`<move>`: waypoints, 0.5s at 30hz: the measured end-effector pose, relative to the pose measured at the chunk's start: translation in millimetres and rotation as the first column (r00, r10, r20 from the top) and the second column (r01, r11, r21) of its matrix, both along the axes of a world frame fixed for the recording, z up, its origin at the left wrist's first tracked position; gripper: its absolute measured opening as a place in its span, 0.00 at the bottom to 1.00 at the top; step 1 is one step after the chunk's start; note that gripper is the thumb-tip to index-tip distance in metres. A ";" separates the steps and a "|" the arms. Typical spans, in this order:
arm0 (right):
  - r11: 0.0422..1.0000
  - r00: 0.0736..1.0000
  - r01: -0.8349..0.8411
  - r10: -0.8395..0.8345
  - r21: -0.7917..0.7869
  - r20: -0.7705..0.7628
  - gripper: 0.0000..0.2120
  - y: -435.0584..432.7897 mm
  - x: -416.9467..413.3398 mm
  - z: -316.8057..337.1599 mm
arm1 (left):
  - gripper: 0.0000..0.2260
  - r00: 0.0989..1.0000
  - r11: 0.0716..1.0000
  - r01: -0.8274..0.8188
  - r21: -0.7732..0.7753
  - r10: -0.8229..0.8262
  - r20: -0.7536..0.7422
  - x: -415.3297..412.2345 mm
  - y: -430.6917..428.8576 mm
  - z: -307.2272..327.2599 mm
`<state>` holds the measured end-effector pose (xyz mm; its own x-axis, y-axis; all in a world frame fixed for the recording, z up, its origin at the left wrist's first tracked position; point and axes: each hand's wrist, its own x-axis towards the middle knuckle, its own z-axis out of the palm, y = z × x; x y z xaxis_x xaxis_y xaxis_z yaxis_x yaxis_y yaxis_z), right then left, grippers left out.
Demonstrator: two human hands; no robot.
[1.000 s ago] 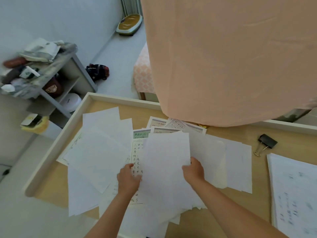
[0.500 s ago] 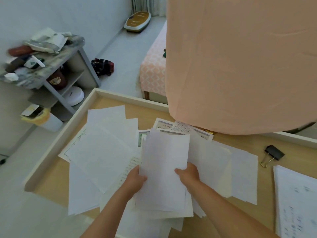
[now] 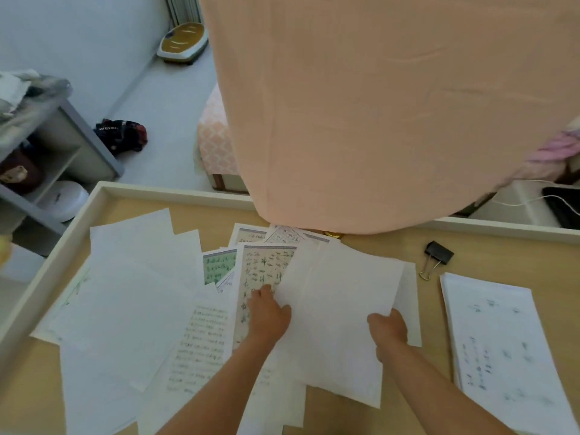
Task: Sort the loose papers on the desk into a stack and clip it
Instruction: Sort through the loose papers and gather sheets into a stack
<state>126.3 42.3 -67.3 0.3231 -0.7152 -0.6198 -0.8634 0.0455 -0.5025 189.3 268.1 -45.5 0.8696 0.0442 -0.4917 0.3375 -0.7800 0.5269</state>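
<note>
Near the desk's (image 3: 370, 246) middle, the left hand (image 3: 268, 312) and right hand (image 3: 387, 328) grip opposite edges of a white sheaf (image 3: 339, 309). Loose papers (image 3: 135, 296) lie left, their handwriting illegible. A binder clip (image 3: 437, 254) sits far right.

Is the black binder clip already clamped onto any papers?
No, the binder clip lies loose on the bare desk, beside the papers, gripping none.

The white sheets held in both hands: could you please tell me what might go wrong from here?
1. The white sheets are gripped only at their side edges by the left hand and right hand, and their edges are staggered, so they may slip or crease.
2. The printed calligraphy pages lie partly beneath them and could be dragged askew.
3. The black binder clip lies apart, so clipping means freeing a hand.
</note>
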 end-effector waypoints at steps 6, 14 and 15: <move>0.973 0.963 -0.218 0.203 -0.071 -0.180 0.26 11.7 3.1 12.1 | 0.18 0.940 0.948 -0.193 -0.251 0.106 -0.324 0.7 -11.8 10.2; 0.706 0.771 -0.636 0.562 -0.312 -0.300 0.23 20.9 9.5 17.4 | 0.13 0.952 0.930 -0.062 -0.363 -0.055 -0.302 -6.9 7.7 12.6; 0.678 0.761 -0.648 0.591 -0.346 -0.266 0.23 24.0 11.1 17.0 | 0.16 0.957 0.941 -0.034 -0.337 -0.067 -0.282 -7.8 13.4 12.9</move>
